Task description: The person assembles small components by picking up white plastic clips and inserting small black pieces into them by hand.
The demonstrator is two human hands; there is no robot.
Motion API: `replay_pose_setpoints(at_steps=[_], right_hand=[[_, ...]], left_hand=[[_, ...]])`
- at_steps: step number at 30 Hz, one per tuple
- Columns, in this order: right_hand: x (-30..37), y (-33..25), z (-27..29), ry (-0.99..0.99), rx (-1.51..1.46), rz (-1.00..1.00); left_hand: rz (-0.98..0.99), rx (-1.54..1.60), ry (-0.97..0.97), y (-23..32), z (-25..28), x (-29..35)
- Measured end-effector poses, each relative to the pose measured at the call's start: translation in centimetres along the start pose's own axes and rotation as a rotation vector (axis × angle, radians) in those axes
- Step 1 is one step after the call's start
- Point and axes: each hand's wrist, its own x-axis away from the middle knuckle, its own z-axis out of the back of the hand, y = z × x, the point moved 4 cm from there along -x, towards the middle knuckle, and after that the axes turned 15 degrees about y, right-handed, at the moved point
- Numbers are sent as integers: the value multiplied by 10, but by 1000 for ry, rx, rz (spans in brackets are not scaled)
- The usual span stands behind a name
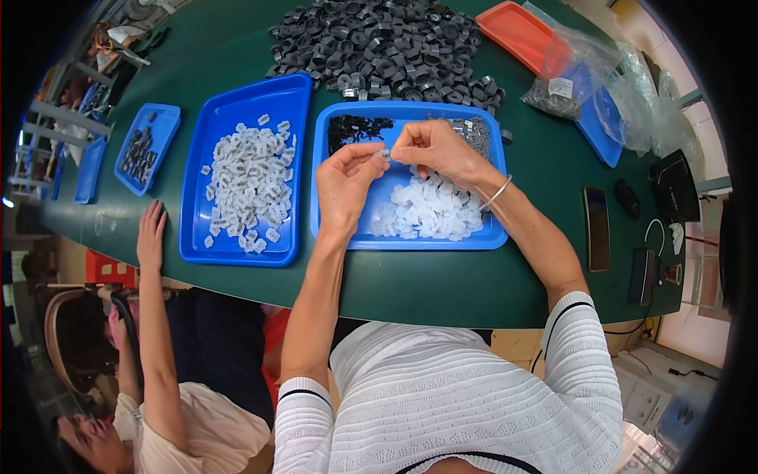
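Note:
My left hand (347, 183) pinches a small whitish plastic piece (386, 155) between thumb and fingertips, above a blue tray (325, 225). Close beside it, my right hand (444, 150) has thumb and forefinger pressed together; whatever they hold is too small to make out. Under my hands, the tray carries a heap of white translucent plastic pieces (433, 212) at the front. Small black parts (351, 130) lie at its back left, and small grey metal-looking parts (476, 134) at its back right, partly behind my right hand.
Left of my tray stands a larger blue tray (193, 229) of whitish pieces (251, 180). Dark grey plastic parts (379, 43) are piled behind. An orange tray (513, 31), plastic bags (580, 67) and a phone (597, 229) lie right. Another person's hand (150, 237) rests at the left edge.

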Motion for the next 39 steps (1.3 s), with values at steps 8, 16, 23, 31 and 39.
replay_pose_setpoints(at_steps=[8,16,23,31,39], right_hand=[[3,-1,-2,45,-45,-51],[6,-4,-5,104,90,85],[6,-1,-5,135,179,214],[6,-2,-7,143,182,168],[2,3,-2,31,-50,-26]], left_hand=[[26,30,-20,0,2,-1],[50,7,-41,-1,1,-1],[-33,-38,-9,-3,0,2],[-173,-173,24,-4,0,2],[-55,-34,-11,-4,-3,4]])
